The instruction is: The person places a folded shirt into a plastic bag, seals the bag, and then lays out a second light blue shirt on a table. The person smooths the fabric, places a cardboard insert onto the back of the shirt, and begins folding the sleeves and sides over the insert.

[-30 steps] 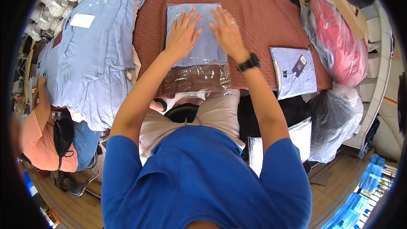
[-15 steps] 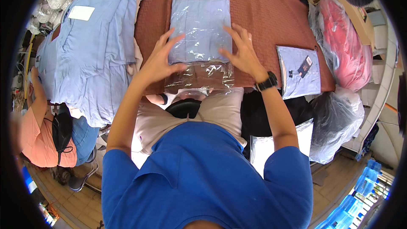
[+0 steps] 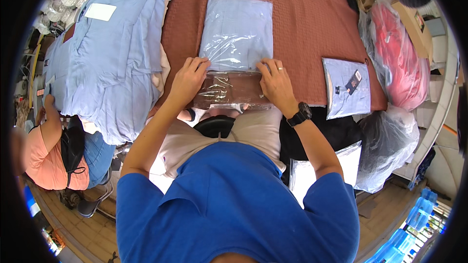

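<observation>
A folded light-blue shirt (image 3: pixel 236 24) lies flat inside a clear plastic bag (image 3: pixel 229 87) on the brown cloth. The bag's loose end reaches from the shirt's lower fold toward me, over the table's near edge. At the lower left corner of the shirt, my left hand (image 3: pixel 191 79) is closed with its fingertips on the bag's side. My right hand (image 3: pixel 278 80), with a ring and a black watch, is closed on the opposite side of the bag. Thumbs are mostly hidden beneath or behind the fingers.
Light-blue shirts (image 3: pixel 114 53) are heaped at the left. A bagged folded shirt (image 3: pixel 348 87) with a dark tag lies at the right, near plastic-wrapped red goods (image 3: pixel 399 53). White bags (image 3: pixel 302 178) rest beside my right thigh. A co-worker in orange (image 3: pixel 46 158) sits at the left.
Both hands came down from above the shirt, from spread fingers to a closed hold on the bag's sides near the shirt's lower edge. The whole view shifted slightly.
</observation>
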Demonstrator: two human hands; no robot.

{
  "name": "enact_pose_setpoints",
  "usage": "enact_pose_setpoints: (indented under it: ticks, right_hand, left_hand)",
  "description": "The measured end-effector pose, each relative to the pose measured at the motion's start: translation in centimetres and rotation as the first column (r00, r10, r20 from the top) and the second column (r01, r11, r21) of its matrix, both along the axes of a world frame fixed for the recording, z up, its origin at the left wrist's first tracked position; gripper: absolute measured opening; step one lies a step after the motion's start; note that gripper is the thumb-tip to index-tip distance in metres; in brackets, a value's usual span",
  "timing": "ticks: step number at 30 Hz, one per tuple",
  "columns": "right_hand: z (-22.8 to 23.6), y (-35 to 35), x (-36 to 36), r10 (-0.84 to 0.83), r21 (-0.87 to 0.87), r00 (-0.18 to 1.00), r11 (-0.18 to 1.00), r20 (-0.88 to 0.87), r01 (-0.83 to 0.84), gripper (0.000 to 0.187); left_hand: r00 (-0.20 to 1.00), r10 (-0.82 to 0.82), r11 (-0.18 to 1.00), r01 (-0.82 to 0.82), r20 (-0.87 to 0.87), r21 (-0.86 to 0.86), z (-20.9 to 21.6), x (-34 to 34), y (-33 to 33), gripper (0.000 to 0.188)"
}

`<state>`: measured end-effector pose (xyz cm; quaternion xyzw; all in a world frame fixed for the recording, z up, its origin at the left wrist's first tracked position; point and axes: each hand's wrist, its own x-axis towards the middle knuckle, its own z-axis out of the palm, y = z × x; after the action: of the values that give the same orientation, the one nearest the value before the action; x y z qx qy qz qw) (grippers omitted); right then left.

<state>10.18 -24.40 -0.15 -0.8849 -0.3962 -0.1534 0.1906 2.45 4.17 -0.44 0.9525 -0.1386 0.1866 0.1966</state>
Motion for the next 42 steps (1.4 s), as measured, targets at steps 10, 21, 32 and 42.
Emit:
enact_pose_setpoints:
  ticks: [10, 21, 32, 42]
  right_hand:
    - [-1.4, 0.5, 0.0, -0.019, 0.061, 0.999, 0.998, 0.042, 0.016, 0.019]
    - [5.6, -2.6, 4.1, 0.148, 0.163, 0.954, 0.981, -0.261, -0.108, 0.030]
    - [-3.3, 4.7, 8.2, -0.013, 0.002, 1.000, 1.000, 0.012, 0.013, 0.054]
    - [-2.6, 3.7, 8.1, 0.049, -0.002, 0.998, 0.999, -0.031, -0.049, 0.059]
  left_hand:
    - [0.993, 0.066, 0.995, -0.058, 0.098, -0.080, -1.3, 1.6, 0.4, 0.021]
    - [0.944, 0.031, 1.000, -0.031, -0.330, 0.004, 7.3, 0.8, 2.2, 0.031]
    - [0.997, -0.071, 0.986, 0.067, 0.021, 0.152, -2.6, 11.5, -1.8, 0.059]
    - [0.997, -0.054, 0.976, 0.042, 0.052, 0.212, -2.2, 11.1, -1.7, 0.063]
